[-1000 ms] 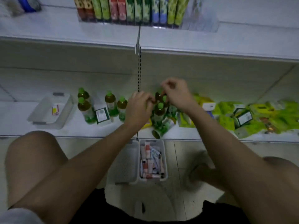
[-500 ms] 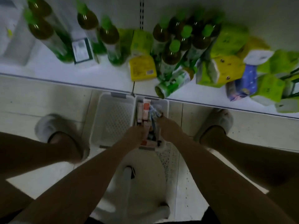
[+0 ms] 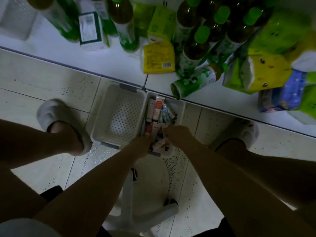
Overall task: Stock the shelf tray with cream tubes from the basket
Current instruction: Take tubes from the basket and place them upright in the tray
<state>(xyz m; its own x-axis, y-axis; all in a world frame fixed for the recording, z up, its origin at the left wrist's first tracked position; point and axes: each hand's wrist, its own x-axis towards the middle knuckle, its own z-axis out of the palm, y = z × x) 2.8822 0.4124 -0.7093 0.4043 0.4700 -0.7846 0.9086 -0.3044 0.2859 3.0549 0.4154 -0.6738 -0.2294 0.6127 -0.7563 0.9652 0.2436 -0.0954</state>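
On the floor below the shelf stands a white basket [image 3: 181, 106] with several cream tubes [image 3: 158, 108] in it, white with orange or patterned labels. Both my hands are down inside it. My left hand [image 3: 140, 144] touches the tubes at the basket's near left, its fingers hidden. My right hand [image 3: 177, 136] is curled at the near right, with a bunch of patterned tubes fanning out from it. The white shelf tray [image 3: 15, 16] sits on the shelf at the far left, partly out of frame.
An empty perforated basket [image 3: 102, 117] stands just left of the tube basket. Green-capped bottles [image 3: 195, 47], a fallen bottle [image 3: 193, 84], a yellow pack [image 3: 158, 57] and tissue packs [image 3: 259, 72] crowd the shelf [image 3: 111, 65]. A white stool [image 3: 150, 185] is under me, with slippered feet [image 3: 51, 112] on either side.
A second ago both hands were up among the bottles on the shelf. They have come down into the tube basket, and the view has tilted down and closer to the floor.
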